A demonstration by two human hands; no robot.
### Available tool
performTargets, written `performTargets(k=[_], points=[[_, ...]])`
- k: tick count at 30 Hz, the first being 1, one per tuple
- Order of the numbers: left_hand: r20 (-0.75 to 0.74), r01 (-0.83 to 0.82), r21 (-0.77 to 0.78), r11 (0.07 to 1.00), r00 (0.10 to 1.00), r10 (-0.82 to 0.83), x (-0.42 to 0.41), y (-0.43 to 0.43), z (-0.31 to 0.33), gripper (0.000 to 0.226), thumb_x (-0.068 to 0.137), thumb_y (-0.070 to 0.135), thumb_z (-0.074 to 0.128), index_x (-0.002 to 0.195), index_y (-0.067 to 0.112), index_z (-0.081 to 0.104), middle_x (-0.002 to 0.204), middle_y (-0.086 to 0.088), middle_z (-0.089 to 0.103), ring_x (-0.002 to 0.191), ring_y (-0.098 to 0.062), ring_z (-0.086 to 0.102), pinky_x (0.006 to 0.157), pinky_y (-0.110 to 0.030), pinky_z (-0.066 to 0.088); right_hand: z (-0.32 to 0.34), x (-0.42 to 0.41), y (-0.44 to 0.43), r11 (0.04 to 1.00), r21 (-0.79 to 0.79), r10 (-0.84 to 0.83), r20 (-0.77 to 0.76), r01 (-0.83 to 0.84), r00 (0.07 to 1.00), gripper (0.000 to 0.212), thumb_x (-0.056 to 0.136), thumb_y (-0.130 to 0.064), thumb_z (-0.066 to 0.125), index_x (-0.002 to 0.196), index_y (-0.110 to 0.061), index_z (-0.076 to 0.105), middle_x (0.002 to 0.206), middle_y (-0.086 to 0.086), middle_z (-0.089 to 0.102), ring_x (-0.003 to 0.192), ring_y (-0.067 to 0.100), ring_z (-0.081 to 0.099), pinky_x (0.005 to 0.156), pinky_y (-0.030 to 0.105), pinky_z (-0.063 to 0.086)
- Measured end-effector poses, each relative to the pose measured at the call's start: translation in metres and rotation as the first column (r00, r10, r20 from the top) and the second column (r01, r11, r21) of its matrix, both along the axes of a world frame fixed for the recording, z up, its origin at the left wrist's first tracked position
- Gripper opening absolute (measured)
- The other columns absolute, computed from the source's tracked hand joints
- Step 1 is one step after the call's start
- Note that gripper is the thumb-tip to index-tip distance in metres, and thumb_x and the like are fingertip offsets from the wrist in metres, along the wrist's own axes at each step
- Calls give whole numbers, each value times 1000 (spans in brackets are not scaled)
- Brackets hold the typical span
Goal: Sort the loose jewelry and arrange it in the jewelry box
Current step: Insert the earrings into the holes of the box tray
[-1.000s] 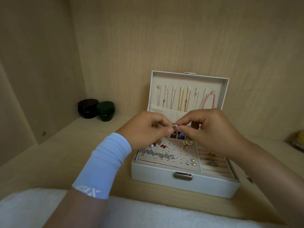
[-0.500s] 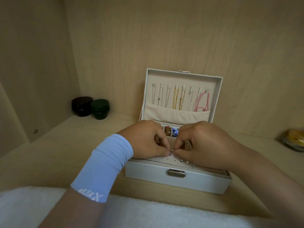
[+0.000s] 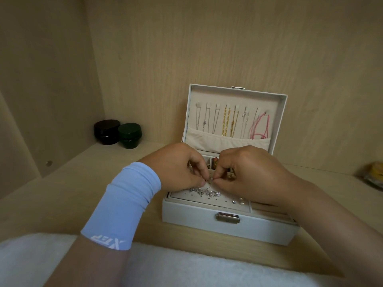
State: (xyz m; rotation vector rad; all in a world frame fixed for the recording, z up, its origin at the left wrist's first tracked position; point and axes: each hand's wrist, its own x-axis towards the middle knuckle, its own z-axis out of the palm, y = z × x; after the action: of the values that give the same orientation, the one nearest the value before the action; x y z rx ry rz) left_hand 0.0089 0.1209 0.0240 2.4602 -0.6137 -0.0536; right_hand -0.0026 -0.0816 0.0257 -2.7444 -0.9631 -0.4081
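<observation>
A pale wooden shelf [image 3: 62, 193] carries the white jewelry box [image 3: 207, 226], which stands near the back wall with its lid [image 3: 238, 96] propped upright. A white fleecy cloth [image 3: 186, 270] lies along the front edge. Both forearms reach over the box. The left one wears a light-blue sleeve [image 3: 126, 204].

The left hand [image 3: 176, 164] and right hand [image 3: 255, 175] meet above the perforated earring panel [image 3: 207, 201]. The curled thumb and forefinger tips of each pinch one tiny sparkling stud [image 3: 211, 179] between them, just over the panel.

Inside the lid hang thin silver chains, gold chains [image 3: 227, 123] and a pink cord [image 3: 260, 127], their lower ends tucked into a cream pocket. A row of clear crystal pieces [image 3: 204, 191] lies across the panel, with pearl studs [image 3: 240, 200] near its right edge. A metal latch [image 3: 228, 217] sits on the front wall.

The right hand covers the box's right compartments. The small rear compartments show only coloured bits. The stud's shape is too small to make out. A black jar [image 3: 106, 131] and a green jar [image 3: 130, 135] touch in the left corner. A yellowish object [image 3: 375, 172] at the right edge is blurred.
</observation>
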Motion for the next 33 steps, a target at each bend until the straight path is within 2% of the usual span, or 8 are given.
performTargets(k=[3, 8, 13, 16, 19, 25, 30, 33], points=[[-5, 4, 11, 1000, 1000, -4, 1, 3, 1, 11, 79, 26, 80, 86, 33, 77, 84, 17, 70, 71, 6, 59, 66, -10, 42, 3, -7, -3, 997, 39, 68, 9, -69, 998, 5, 80, -33, 75, 77, -32, 71, 75, -22, 61, 72, -1, 58, 65, 28, 51], [8, 3, 7, 1000, 1000, -3, 0, 9, 2, 11, 79, 24, 79, 84, 33, 77, 81, 18, 70, 68, 10, 57, 64, -9, 42, -1, -17, 3, 991, 12, 133, 38, -134, 990, 4, 79, -32, 74, 77, -32, 71, 77, -20, 61, 72, -2, 56, 62, 24, 48], [21, -42, -33, 999, 999, 43, 1, 20, 6, 10, 81, 24, 77, 86, 32, 77, 78, 19, 69, 65, 10, 55, 66, -13, 42, -3, -15, 15, 990, 76, 104, 134, -115, 985, 7, 80, -31, 73, 76, -33, 69, 77, -22, 57, 64, -3, 46, 57, 21, 44], [23, -83, -42, 996, 996, 84, 2, 27, 6, 11, 82, 23, 77, 84, 34, 76, 76, 20, 68, 64, 10, 56, 61, -8, 40, -6, -13, 31, 987, 52, 139, 167, -149, 976, 10, 79, -29, 75, 74, -33, 67, 79, -19, 62, 64, 0, 53, 55, 24, 48], [20, -95, -35, 995, 995, 95, 2, 30, 4, 18, 81, 19, 75, 78, 37, 73, 72, 19, 67, 61, 9, 56, 61, -9, 40, -10, -9, 41, 984, 16, 172, 178, -178, 969, 9, 79, -28, 75, 74, -32, 68, 79, -18, 64, 66, 2, 59, 53, 25, 48], [-26, -80, -14, 997, 996, 80, 0, 30, 3, 16, 80, 14, 73, 82, 31, 74, 75, 12, 69, 63, 1, 57, 63, -12, 42, -13, -6, 45, 975, -53, 223, 186, -217, 957, 10, 81, -28, 73, 72, -30, 68, 78, -16, 66, 65, 5, 61, 50, 29, 48], [-32, -71, -22, 997, 997, 70, -1, 30, 3, 22, 81, 14, 73, 78, 35, 71, 77, 14, 70, 64, 1, 59, 65, -12, 43, -7, -9, 45, 970, -109, 237, 228, -217, 944, 9, 79, -27, 73, 72, -30, 69, 77, -16, 65, 62, 5, 58, 47, 24, 43], [-32, -82, -22, 996, 996, 81, -1, 30, 3, 17, 82, 15, 72, 86, 31, 76, 78, 15, 69, 62, 1, 57, 65, -12, 43, -11, -11, 47, 973, -98, 225, 219, -209, 949, 13, 76, -25, 75, 68, -30, 68, 73, -15, 64, 58, 4, 57, 45, 23, 44]])
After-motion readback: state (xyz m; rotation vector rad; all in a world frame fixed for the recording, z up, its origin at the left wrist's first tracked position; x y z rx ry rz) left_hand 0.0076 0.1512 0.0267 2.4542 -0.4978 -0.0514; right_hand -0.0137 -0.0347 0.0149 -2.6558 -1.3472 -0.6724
